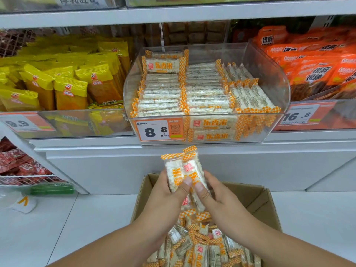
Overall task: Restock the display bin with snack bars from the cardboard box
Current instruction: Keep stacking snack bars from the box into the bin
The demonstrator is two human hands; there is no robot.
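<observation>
While both hands' fingers [187, 182] pinch two orange-checked clear-wrapped snack bars [185, 170] above the brown cardboard box [256, 197], I'd square them, then lay them flat in the clear plastic display bin [269, 120] beyond my fingertips.

Clear plastic, brown card
Glossy transparent display bin [269, 74]; matt cardboard box [256, 197]; snack bars [185, 174] in shiny film (probably plastic).

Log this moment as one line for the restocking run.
step: carrying bars from box to bin | left hand: grips snack bars | right hand: grips same bars | cardboard box: bars remaining | display bin: partly filled
</observation>
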